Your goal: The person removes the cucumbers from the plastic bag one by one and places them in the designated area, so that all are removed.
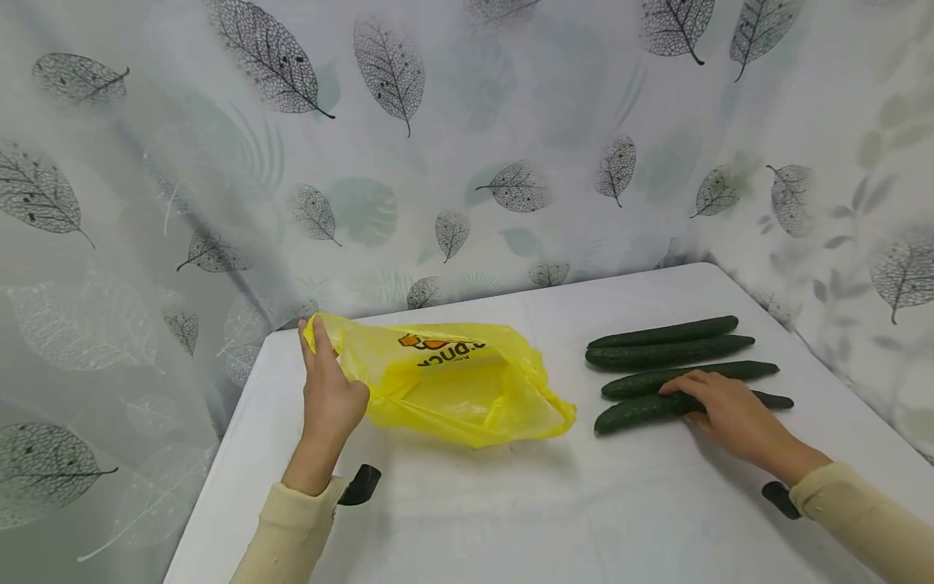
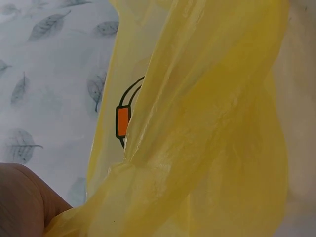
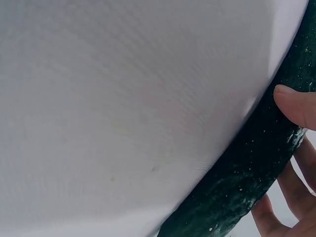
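My left hand [image 1: 332, 397] holds the rim of a thin yellow plastic bag [image 1: 438, 415] at its left end. The bag lies on its side with its mouth gaping; a duck print shows on it. In the left wrist view, the bag [image 2: 212, 128] fills much of the picture, bunched at the hand [image 2: 22, 202]. On the right, my right hand [image 1: 737, 414] grips the nearest cucumber [image 1: 631, 414], a long dark green one resting on the table. Its thumb is on one side and its fingers on the other, as the right wrist view shows on the cucumber [image 3: 242, 173].
Just behind the gripped cucumber lies another cucumber [image 1: 635, 384]. Two more, a front one [image 1: 664, 353] and a back one [image 1: 660, 333], lie side by side farther off. A white cloth covers the table [image 1: 474, 519]. Leaf-patterned curtains [image 1: 452, 146] hang behind and at both sides.
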### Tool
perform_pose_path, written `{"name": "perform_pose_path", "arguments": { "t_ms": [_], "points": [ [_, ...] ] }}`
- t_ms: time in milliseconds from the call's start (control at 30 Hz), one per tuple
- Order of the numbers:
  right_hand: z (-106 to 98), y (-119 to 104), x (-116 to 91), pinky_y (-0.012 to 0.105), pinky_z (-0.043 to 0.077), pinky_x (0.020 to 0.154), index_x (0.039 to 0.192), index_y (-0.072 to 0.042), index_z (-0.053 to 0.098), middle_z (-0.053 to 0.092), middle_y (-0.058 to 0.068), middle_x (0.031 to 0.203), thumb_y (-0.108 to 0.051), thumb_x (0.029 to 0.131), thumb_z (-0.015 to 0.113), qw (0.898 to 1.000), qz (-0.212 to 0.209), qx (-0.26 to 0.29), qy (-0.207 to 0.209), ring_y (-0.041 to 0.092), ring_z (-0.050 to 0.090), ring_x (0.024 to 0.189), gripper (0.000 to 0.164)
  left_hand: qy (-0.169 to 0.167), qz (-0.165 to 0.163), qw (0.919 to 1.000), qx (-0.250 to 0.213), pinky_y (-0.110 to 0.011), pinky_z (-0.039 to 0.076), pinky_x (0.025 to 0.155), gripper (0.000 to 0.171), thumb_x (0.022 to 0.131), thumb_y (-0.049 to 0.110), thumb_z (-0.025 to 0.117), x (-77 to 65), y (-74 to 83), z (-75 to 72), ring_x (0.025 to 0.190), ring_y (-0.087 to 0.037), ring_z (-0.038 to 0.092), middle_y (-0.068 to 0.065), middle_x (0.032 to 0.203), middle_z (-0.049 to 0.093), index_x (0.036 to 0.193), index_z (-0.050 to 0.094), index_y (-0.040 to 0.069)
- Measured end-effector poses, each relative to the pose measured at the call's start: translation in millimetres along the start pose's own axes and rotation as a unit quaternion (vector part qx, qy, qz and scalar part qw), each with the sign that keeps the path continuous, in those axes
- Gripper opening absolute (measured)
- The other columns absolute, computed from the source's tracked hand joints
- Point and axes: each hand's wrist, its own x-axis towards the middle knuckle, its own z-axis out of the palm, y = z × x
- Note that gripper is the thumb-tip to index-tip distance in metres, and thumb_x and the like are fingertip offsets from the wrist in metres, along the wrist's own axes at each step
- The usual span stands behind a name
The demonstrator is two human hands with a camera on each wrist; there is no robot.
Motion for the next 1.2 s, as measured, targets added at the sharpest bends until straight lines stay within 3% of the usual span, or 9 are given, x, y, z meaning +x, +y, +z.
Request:
{"name": "perform_pose_path", "arguments": {
  "t_ms": [333,500,600,700,767,833,933,1033,1200],
  "points": [
    [-4.5,0.5,1.1,0.056,0.052,0.073,0.116,-0.013,0.072,0.066,0.012,0.112,0.004,0.066,0.088,1.0,0.007,-0.009,-0.008,0.04,0.066,0.094,0.055,0.007,0.0,1.0,-0.007,-0.035,0.035,0.046,0.109,0.069,-0.016,0.047,1.1,2.0,2.5,0.096,-0.043,0.058,-0.008,0.168,-0.01,0.164,0.003,0.014],
    [-5.6,-0.9,-0.7,0.06,0.05,0.077,0.118,-0.013,0.071,0.065,0.013,0.115,-0.008,0.07,0.089,0.999,0.022,-0.002,-0.026,0.043,0.064,0.098,0.051,0.014,0.007,0.9998,-0.01,-0.034,0.036,0.047,0.108,0.068,-0.015,0.048,0.6,2.0,2.6,0.115,-0.043,0.056,-0.01,0.168,-0.008,0.164,0.008,0.013],
    [-7.3,-4.6,-0.1,0.059,0.05,0.078,0.118,-0.014,0.071,0.064,0.012,0.117,-0.019,0.072,0.09,0.999,0.026,0.001,-0.026,0.041,0.064,0.099,0.05,0.016,0.005,0.9998,-0.006,-0.033,0.034,0.045,0.108,0.068,-0.014,0.049,1.2,2.1,2.3,0.084,-0.039,0.06,-0.01,0.168,-0.008,0.164,0.009,0.013],
    [-9.0,-9.6,3.2,0.06,0.048,0.081,0.119,-0.016,0.072,0.064,0.011,0.118,-0.026,0.075,0.089,1.0,0.023,0.0,-0.012,0.039,0.064,0.1,0.048,0.017,0.005,0.9998,0.002,-0.033,0.031,0.045,0.108,0.067,-0.014,0.05,2.0,2.6,1.7,0.062,-0.033,0.045,-0.009,0.169,-0.007,0.164,0.011,0.013],
    [-10.1,-12.9,6.3,0.061,0.047,0.082,0.118,-0.016,0.072,0.064,0.01,0.118,-0.028,0.076,0.088,1.0,0.021,0.002,-0.005,0.039,0.064,0.101,0.047,0.018,0.01,0.9998,0.004,-0.035,0.032,0.047,0.107,0.067,-0.013,0.053,2.4,2.3,1.2,0.074,-0.036,0.052,-0.009,0.169,-0.007,0.164,0.014,0.012],
    [-11.4,-16.1,9.4,0.06,0.047,0.083,0.118,-0.016,0.073,0.064,0.009,0.117,-0.028,0.077,0.087,1.0,0.02,0.004,-0.001,0.038,0.064,0.101,0.045,0.019,0.018,0.9996,0.006,-0.04,0.038,0.054,0.105,0.068,-0.012,0.057,2.4,1.5,0.8,0.107,-0.043,0.055,-0.009,0.169,-0.007,0.163,0.019,0.01],
    [-13.4,-20.7,13.6,0.058,0.049,0.081,0.116,-0.016,0.073,0.063,0.007,0.116,-0.028,0.077,0.087,1.0,0.018,0.003,0.002,0.036,0.064,0.099,0.043,0.027,0.037,0.9989,0.006,-0.052,0.048,0.083,0.097,0.071,-0.008,0.065,2.3,-0.3,0.9,0.145,-0.046,0.026,-0.012,0.168,-0.006,0.16,0.03,0.006],
    [-15.1,-25.4,17.3,0.057,0.048,0.081,0.115,-0.015,0.074,0.062,0.005,0.116,-0.027,0.078,0.086,1.0,0.017,0.007,0.007,0.034,0.063,0.099,0.041,0.045,0.061,0.9971,-0.003,-0.061,0.033,0.107,0.087,0.073,-0.005,0.072,2.5,-1.0,1.3,0.15,-0.044,0.013,-0.014,0.168,-0.003,0.154,0.04,0.003],
    [-17.1,-33.0,24.8,0.057,0.047,0.084,0.118,-0.016,0.073,0.06,0.004,0.121,-0.029,0.082,0.084,0.999,0.029,0.015,0.008,0.034,0.062,0.103,0.04,0.083,0.099,0.9913,-0.022,-0.065,0.028,0.109,0.076,0.076,-0.002,0.075,2.7,0.5,1.7,0.15,-0.043,0.014,-0.016,0.168,0.005,0.148,0.05,0.001]
  ]
}}
